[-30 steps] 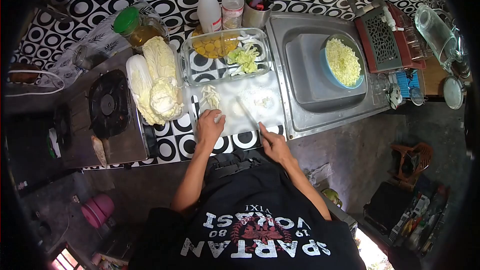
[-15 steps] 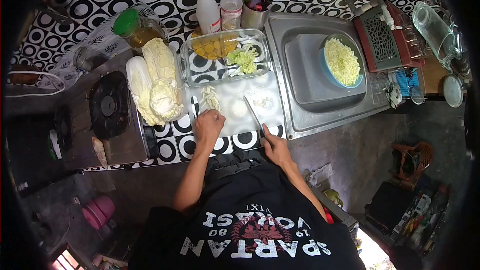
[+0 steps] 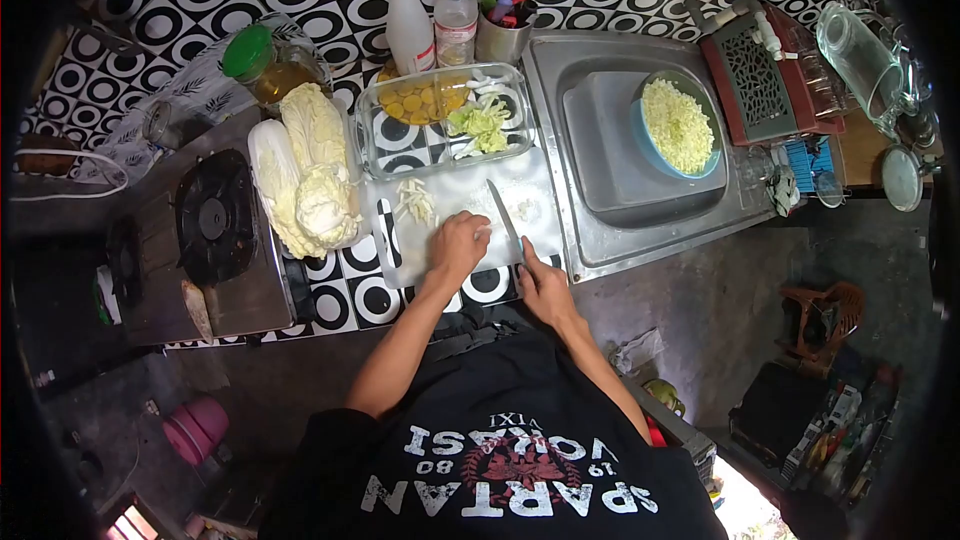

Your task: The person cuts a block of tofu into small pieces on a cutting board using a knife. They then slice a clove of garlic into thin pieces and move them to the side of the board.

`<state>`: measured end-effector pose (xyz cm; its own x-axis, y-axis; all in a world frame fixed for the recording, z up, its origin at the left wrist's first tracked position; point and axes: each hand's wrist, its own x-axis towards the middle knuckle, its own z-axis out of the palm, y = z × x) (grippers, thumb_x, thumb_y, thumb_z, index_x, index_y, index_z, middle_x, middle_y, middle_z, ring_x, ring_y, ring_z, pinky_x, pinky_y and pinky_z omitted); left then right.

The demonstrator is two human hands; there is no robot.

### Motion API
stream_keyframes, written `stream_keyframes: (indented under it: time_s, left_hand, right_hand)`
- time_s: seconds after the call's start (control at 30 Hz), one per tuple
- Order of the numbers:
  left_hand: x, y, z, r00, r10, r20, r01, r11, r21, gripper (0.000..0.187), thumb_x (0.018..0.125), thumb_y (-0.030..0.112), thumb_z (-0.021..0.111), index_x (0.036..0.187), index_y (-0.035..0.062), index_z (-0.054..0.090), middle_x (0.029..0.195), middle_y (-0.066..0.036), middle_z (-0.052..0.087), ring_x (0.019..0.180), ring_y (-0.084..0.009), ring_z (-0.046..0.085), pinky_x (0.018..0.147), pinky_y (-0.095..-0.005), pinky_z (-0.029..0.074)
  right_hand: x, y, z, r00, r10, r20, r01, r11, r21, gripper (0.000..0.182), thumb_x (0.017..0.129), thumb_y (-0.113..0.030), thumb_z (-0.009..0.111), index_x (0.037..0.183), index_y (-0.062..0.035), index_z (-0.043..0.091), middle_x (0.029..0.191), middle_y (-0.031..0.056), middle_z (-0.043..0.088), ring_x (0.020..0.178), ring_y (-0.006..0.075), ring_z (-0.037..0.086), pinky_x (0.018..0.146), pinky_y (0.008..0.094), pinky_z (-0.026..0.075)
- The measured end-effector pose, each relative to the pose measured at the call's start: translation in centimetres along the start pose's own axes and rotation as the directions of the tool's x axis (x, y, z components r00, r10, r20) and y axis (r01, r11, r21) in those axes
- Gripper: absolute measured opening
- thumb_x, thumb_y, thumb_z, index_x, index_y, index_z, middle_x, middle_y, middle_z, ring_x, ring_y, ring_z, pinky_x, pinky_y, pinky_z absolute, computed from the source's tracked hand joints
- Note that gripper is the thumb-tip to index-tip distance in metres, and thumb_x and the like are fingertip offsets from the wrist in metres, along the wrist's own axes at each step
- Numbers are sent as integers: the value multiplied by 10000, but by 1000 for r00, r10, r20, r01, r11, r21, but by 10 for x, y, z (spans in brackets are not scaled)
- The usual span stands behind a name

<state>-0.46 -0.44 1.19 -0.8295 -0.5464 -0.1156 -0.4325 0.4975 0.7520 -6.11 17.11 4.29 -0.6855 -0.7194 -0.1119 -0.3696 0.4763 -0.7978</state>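
Note:
My right hand (image 3: 543,288) is wrapped around the handle of a knife (image 3: 504,216), whose blade points away from me over a translucent white cutting board (image 3: 408,262). Just left of the blade, my left hand (image 3: 462,242) rests on the board with fingers curled together. Whatever its fingertips hold is hidden or too small to name. Pale cut strips (image 3: 415,202) lie in a pile toward the board's left side. Right of the blade are finely chopped pale bits (image 3: 526,209).
Whole napa cabbages (image 3: 308,175) sit left of the board, beside the stove (image 3: 215,215). Behind the board stands a glass dish (image 3: 448,168) with leafy pieces and white strips. A blue bowl (image 3: 648,145) of chopped cabbage is in the steel sink (image 3: 590,230). Bottles (image 3: 455,25) stand farther back.
My left hand has moved right, from the board's left edge to beside the knife. The knife and right hand have shifted only slightly.

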Motion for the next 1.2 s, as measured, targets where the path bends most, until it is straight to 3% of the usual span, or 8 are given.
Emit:
stream_keyframes:
  time_s: [0.13,0.33,0.4,0.7,0.93,1.0,1.13,1.2]
  left_hand:
    - [-3,8,-9,1000,10,-23,-9,999,48,150,733,182,679,857,99,699,839,-76,631,818,-274,612,703,-374,493]
    - [-1,-8,4,998,67,-4,-67,996,53,108,734,154,657,821,105,697,861,-81,625,836,-284,600,730,-393,489]
    - [0,-9,5,999,54,3,-54,998,30,98,735,149,655,813,104,695,853,-76,625,833,-284,598,728,-394,489]
    - [2,-15,9,995,100,-14,-99,995,21,92,722,152,653,775,89,695,802,-60,629,798,-270,599,702,-381,485]
    - [2,-12,8,999,46,-30,-46,999,-7,77,713,160,649,743,102,690,769,-44,631,789,-267,596,697,-383,489]
    - [3,-10,7,999,33,-15,-33,999,-10,83,721,158,655,757,94,693,763,-57,626,781,-264,600,691,-375,486]
    - [3,-11,7,999,47,-3,-47,999,-1,85,734,154,663,773,84,695,766,-71,623,772,-264,604,689,-365,483]
    - [3,-14,7,998,70,-3,-70,998,2,84,737,153,665,774,84,695,769,-71,624,774,-266,603,690,-367,482]
  right_hand:
    - [-7,3,4,999,43,33,-43,999,13,507,866,-59,515,1358,-68,391,673,208,587,598,296,613,623,346,474]
    - [-8,17,14,998,-31,46,34,996,-81,529,848,-17,524,1354,-9,372,698,212,581,619,338,592,607,382,463]
    - [-8,22,19,997,-63,52,68,992,-102,601,790,28,549,1357,-11,355,708,231,565,670,383,585,618,445,455]
    - [19,27,29,991,-112,79,127,967,-220,724,727,40,543,1397,-37,279,730,225,575,675,405,588,644,464,482]
    - [19,3,15,989,-24,144,53,978,-202,686,740,30,536,1378,13,285,723,242,580,678,410,593,643,475,478]
    - [12,4,16,993,-70,97,88,977,-197,652,761,68,546,1367,39,306,711,240,569,645,379,592,604,430,465]
    - [1,19,26,993,-92,72,104,975,-196,652,761,81,534,1369,41,302,710,231,568,637,373,590,604,426,467]
    - [3,24,31,993,-91,78,103,978,-179,704,735,41,530,1388,3,269,729,240,575,667,411,590,631,473,481]
